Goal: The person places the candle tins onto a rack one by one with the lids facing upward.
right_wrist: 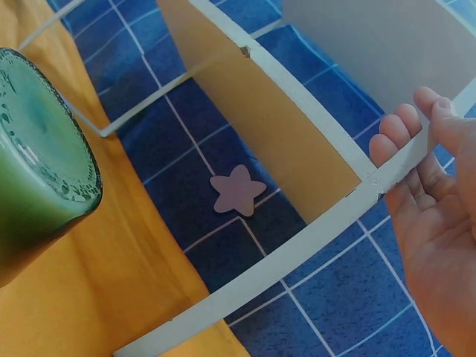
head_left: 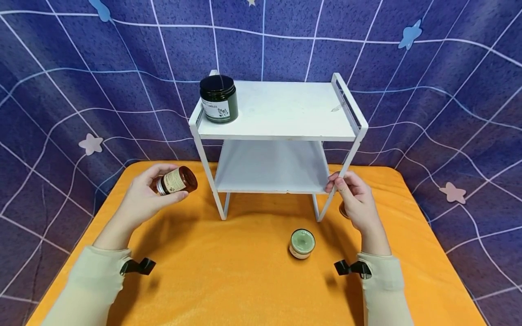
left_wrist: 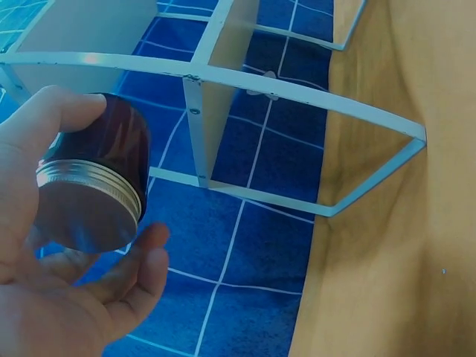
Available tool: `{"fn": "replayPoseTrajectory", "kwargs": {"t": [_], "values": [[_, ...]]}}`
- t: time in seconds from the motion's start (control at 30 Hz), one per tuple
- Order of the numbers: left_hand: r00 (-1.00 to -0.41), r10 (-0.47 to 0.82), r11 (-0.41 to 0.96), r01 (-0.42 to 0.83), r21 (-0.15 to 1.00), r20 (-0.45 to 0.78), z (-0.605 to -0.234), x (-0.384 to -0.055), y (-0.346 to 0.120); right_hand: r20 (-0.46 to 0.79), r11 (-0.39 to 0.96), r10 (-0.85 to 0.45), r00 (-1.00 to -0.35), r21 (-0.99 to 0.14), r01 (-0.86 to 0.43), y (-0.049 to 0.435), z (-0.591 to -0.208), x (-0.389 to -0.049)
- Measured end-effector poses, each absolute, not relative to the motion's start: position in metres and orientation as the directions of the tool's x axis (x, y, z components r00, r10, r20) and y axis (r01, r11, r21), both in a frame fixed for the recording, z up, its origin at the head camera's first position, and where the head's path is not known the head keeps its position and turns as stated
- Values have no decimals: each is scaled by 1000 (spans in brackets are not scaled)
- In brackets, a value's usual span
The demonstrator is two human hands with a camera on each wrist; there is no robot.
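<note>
In the head view my left hand [head_left: 148,194] holds a small amber glass jar [head_left: 188,178] with a cream label, tipped on its side above the table to the left of the shelf. The jar's silver screw lid [left_wrist: 89,208] faces the left wrist camera, with the thumb on the dark glass. My right hand [head_left: 356,197] grips the right front leg of a white two-tier shelf [head_left: 281,108], thumb in front and fingertips behind, level with the lower tier. A green glass jar [head_left: 302,242] stands on the table in front of the shelf, left of that hand.
A dark green candle jar [head_left: 220,102] with a black lid stands at the upper tier's left end. A brown round object [head_left: 344,209] shows partly behind my right hand. An orange cloth [head_left: 244,280] covers the table. Blue curtain with white lines and stars [head_left: 261,50] hangs behind and on both sides.
</note>
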State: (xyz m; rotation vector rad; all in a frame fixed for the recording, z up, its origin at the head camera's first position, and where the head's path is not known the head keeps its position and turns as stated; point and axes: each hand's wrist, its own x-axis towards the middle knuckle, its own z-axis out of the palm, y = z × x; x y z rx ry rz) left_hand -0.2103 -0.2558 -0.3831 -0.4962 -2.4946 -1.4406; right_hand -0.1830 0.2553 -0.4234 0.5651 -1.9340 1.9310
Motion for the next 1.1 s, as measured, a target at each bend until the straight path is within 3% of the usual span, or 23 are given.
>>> {"fn": "replayPoseTrajectory", "kwargs": {"t": [1.1], "values": [[-898,89,394,430,812,432,-367,-208,-256,523,-9,-15,-852,-852,-523,254,-424,-184]]}}
